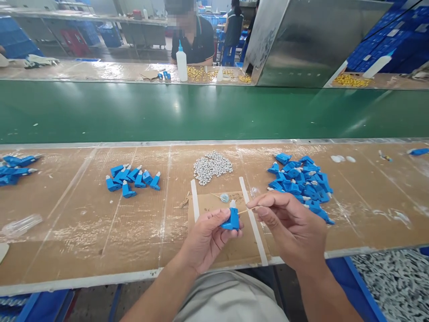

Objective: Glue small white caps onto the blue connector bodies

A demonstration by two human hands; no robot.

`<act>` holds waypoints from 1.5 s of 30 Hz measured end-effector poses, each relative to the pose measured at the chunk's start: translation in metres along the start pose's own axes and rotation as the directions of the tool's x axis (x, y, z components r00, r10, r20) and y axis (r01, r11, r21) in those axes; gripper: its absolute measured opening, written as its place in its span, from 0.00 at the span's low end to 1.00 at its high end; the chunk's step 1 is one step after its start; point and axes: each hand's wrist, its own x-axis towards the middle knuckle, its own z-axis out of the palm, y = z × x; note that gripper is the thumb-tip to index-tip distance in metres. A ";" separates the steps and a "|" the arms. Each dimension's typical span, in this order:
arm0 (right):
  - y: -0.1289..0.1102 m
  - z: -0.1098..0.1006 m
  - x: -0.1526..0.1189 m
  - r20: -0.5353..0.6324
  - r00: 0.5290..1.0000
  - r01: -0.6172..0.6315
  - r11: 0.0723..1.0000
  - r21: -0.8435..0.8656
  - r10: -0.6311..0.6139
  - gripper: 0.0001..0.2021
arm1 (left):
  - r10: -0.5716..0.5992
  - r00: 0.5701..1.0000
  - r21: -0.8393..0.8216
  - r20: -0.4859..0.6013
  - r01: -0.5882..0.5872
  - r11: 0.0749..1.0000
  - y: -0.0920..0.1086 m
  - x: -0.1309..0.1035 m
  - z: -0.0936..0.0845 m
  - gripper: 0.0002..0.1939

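Between the thumb and fingers of my left hand (207, 237) is a blue plastic part (230, 220) with a white tip pointing up. My right hand (293, 223) pinches a thin wooden stick (247, 210), whose far end meets the right side of the blue part. Both hands are above a cardboard sheet (214, 257) held by white tape strips. On that sheet, beyond the left hand, a small pale-blue blob (224, 197) has another stick beside it. Farther off lies a pile of small grey pieces (212, 167).
A heap of blue parts (301, 179) lies right, a smaller group (132, 179) left. A green conveyor belt (174, 112) runs behind the table. Across it, a person (194, 40) sits behind a white squeeze bottle (181, 65). A blue bin (355, 286) of grey pieces stands lower right.
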 end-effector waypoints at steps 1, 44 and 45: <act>0.000 0.001 0.001 0.006 1.000 0.005 1.000 -0.007 -0.005 0.02 | 0.001 1.000 0.002 0.003 -0.001 1.000 -0.001 0.000 -0.001 0.12; 0.020 -0.003 0.002 0.061 0.996 0.064 0.992 -0.109 -0.058 0.04 | 0.125 0.983 -0.013 -0.133 -0.128 0.992 0.011 0.001 -0.016 0.08; 0.025 -0.002 -0.001 0.104 0.994 0.050 0.990 -0.129 -0.037 0.04 | 0.148 0.975 -0.015 -0.168 -0.153 0.988 0.014 0.001 -0.020 0.07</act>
